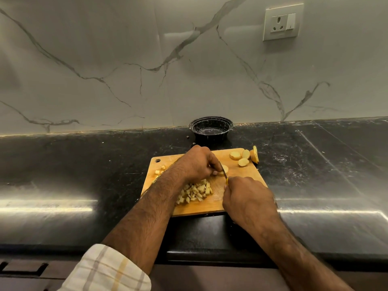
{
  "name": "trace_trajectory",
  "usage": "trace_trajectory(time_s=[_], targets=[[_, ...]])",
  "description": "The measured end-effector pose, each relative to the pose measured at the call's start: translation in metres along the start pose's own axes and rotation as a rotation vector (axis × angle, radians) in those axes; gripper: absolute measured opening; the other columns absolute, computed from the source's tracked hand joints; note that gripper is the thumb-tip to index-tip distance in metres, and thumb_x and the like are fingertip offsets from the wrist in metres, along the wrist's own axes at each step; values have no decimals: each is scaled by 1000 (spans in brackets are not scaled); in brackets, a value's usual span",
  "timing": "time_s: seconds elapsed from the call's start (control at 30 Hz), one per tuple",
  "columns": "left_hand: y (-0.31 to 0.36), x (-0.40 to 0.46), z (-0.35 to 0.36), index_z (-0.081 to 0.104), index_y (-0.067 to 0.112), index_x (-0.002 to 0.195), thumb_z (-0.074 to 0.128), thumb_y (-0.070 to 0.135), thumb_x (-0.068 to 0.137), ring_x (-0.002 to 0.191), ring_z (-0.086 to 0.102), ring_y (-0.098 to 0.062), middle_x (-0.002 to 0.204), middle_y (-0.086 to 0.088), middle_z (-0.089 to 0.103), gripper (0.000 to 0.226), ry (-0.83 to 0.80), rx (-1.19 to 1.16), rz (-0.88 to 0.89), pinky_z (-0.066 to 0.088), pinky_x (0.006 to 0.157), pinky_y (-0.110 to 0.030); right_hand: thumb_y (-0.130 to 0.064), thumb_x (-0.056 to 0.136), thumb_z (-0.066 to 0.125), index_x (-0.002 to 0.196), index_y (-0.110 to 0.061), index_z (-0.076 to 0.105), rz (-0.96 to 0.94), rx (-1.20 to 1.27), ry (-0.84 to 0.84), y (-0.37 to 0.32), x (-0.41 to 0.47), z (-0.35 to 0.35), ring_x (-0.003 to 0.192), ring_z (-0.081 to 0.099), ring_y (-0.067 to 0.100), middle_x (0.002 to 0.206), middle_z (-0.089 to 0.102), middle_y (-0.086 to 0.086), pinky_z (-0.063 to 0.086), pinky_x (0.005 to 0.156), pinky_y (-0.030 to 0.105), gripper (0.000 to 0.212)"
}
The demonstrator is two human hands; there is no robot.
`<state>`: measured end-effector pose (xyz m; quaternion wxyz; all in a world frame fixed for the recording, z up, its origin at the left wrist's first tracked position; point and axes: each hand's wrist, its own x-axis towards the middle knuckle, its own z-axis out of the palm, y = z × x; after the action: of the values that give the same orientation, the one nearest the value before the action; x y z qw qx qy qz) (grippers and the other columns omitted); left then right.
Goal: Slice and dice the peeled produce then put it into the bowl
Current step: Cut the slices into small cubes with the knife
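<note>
A wooden cutting board [237, 198] lies on the black counter. My left hand [197, 162] presses a pale potato slice [224, 170] down near the board's middle. My right hand [249, 198] grips a yellow-handled knife [225, 174] whose blade rests against that slice. A pile of diced potato [195, 192] sits on the board under my left forearm. Three round slices [241, 157] and an end piece [255, 154] lie at the board's far right corner. A few dice [159, 170] lie near the far left corner. A black bowl [211, 128] stands behind the board, with nothing inside.
The black stone counter [84, 164] stretches left and right of the board. A marble-look wall [147, 59] rises right behind the bowl, with a power socket [282, 22] at the upper right. Drawer fronts [23, 269] show below the counter's front edge.
</note>
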<state>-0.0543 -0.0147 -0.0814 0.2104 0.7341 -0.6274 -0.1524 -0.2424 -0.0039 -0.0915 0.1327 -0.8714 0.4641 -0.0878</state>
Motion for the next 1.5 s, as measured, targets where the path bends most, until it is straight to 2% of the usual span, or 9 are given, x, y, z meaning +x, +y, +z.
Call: trace_trajectory(time_s=[0.13,0.27,0.5,0.63,0.83,1.0,1.13,1.33,1.5], targets=[[2,0,0,83,18,101,80,6,90,98,67,-1,99,14,75,16,10,6,-2,58,93,-23,-27,99,48,92,-25,51,5,-13,-4,-8,8,-7,83,53,21,82,47,-4,44,75,36,9],[3,0,0,84,20,99,79,8,91,103,67,-4,103,12,77,15,9,9,-27,57,97,-28,-27,100,51,105,-22,60,-21,-50,-50,-9,3,-11,83,51,21,83,46,-4,43,75,35,12],[1,-3,-1,83,23,99,80,12,90,103,65,-4,103,13,75,14,31,7,-54,55,97,-29,-28,99,52,115,-23,61,-37,-100,-103,0,-24,-15,90,54,21,93,50,-3,46,82,38,19],[0,-6,-1,83,25,100,81,16,91,98,61,-1,101,16,72,13,39,20,-35,56,94,-29,-34,101,50,109,-25,59,-23,-85,-57,5,-30,-22,89,56,19,91,53,-4,46,76,37,15],[-7,-8,-1,83,24,99,82,16,90,104,61,-4,105,15,69,12,75,-4,-15,56,102,-36,-40,106,42,112,-25,62,-27,-20,63,-1,-26,-16,86,59,19,97,60,-2,46,72,36,25],[-10,-6,0,83,25,99,82,17,90,106,63,-5,104,16,71,12,57,-28,-18,57,101,-38,-35,104,46,116,-24,61,15,-37,-16,-8,-9,-3,87,53,19,97,52,-2,41,75,36,22],[-11,-4,-1,83,25,96,82,14,89,108,64,-6,105,14,73,13,40,-31,-16,57,101,-38,-33,103,46,112,-23,62,17,-47,-5,-14,6,-3,88,53,19,100,58,-1,43,76,37,21],[-8,0,0,83,28,95,82,17,89,110,63,-8,106,14,73,13,35,36,-47,57,102,-40,-31,101,52,115,-22,62,-1,-71,-64,-20,8,-10,89,53,20,94,50,-1,46,80,38,19],[-7,0,-1,83,30,94,83,22,89,110,60,-7,104,18,69,10,48,64,-58,56,103,-42,-27,99,54,106,-24,58,-19,-74,-84,-13,-16,-14,85,50,19,83,42,-5,42,77,36,9]])
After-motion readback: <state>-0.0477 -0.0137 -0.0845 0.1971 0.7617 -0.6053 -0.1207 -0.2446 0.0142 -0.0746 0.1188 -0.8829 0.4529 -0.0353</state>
